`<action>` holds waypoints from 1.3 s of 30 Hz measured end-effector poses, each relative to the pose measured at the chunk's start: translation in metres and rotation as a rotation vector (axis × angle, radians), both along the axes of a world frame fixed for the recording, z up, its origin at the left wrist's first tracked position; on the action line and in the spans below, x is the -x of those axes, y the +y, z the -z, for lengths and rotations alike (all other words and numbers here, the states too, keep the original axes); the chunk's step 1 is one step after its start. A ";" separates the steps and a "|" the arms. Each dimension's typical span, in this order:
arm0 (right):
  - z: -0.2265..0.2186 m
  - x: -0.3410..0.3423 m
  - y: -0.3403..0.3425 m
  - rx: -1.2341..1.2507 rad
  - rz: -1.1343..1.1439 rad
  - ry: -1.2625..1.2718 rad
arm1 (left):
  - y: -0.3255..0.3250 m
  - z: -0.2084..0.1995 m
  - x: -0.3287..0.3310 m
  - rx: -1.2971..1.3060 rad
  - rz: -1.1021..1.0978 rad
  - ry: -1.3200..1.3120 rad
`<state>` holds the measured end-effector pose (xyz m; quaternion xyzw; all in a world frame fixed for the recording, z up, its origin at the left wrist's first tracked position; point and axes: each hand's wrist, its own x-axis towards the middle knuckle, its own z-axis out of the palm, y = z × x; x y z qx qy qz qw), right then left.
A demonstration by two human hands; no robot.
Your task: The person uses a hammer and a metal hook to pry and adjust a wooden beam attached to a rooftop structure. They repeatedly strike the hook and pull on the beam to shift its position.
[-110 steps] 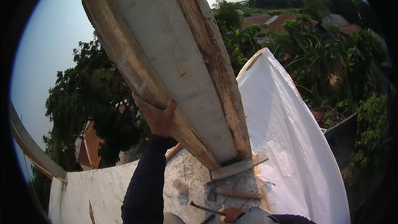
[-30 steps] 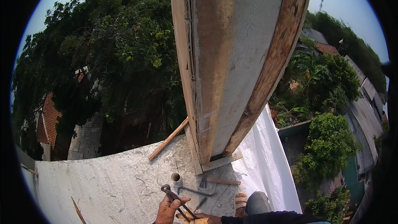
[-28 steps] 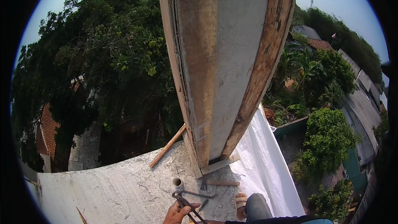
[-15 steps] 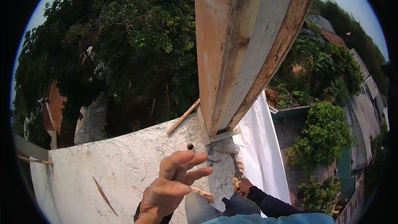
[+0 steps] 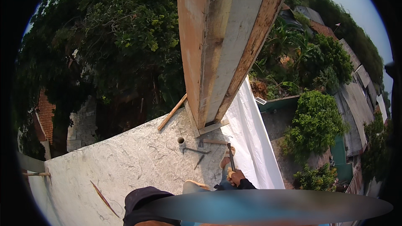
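My right hand [image 5: 237, 177] is closed around a tool with a dark, straight shaft [image 5: 231, 157] and a light-coloured handle, held upright beside my foot [image 5: 226, 159]. My left hand is out of the picture; only a dark sleeve [image 5: 144, 199] shows at the lower edge, beside a blurred patch. Near the base of the tall timber column form [image 5: 217, 58] lie a dark metal hammer-like tool [image 5: 196, 150], a slim dark tool [image 5: 199, 161] and a wooden-handled tool [image 5: 215, 142]. A short grey pipe end [image 5: 181, 140] sticks up from the slab just left of them.
The rough concrete slab [image 5: 121, 159] ends at a drop toward trees [image 5: 121, 29] and roofs. White sheeting [image 5: 251, 142] hangs along the right edge. A wood strip [image 5: 172, 112] lies by the column, and a thin wood splinter [image 5: 104, 199] lies at left.
My left hand, raised open in front of me, has dropped out of the picture. The view has shifted, so the column sits further left. My right hand still grips the tool.
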<state>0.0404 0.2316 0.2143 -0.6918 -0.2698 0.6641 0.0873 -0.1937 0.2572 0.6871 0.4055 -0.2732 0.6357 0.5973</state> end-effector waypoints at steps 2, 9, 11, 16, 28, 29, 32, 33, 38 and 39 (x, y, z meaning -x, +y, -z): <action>-0.004 -0.003 0.015 -0.007 0.026 0.021 | 0.014 -0.005 -0.015 -0.029 -0.005 0.008; -0.048 -0.035 0.091 -0.209 0.029 0.177 | 0.116 -0.014 0.041 0.055 -0.822 0.345; -0.073 -0.050 0.120 -0.386 0.013 0.203 | 0.177 -0.027 0.065 0.088 -1.808 0.481; -0.133 -0.098 0.215 -0.948 -0.255 -0.195 | 0.306 -0.060 0.066 0.264 -2.277 0.676; -0.195 -0.187 0.372 -1.196 -0.527 -0.548 | 0.351 -0.053 0.068 0.469 -2.553 0.866; -0.204 -0.189 0.386 -1.217 -0.558 -0.563 | 0.349 -0.054 0.068 0.450 -2.697 0.902; -0.245 -0.193 0.430 -1.419 -0.567 -0.557 | 0.350 -0.053 0.071 0.357 -2.612 0.822; -0.260 -0.190 0.447 -1.451 -0.593 -0.568 | 0.350 -0.052 0.074 0.308 -2.640 0.834; -0.352 -0.171 0.513 -1.762 -0.577 -0.657 | 0.350 -0.049 0.079 0.304 -2.636 0.764; -0.371 -0.166 0.524 -1.839 -0.567 -0.667 | 0.350 -0.049 0.078 0.247 -2.655 0.788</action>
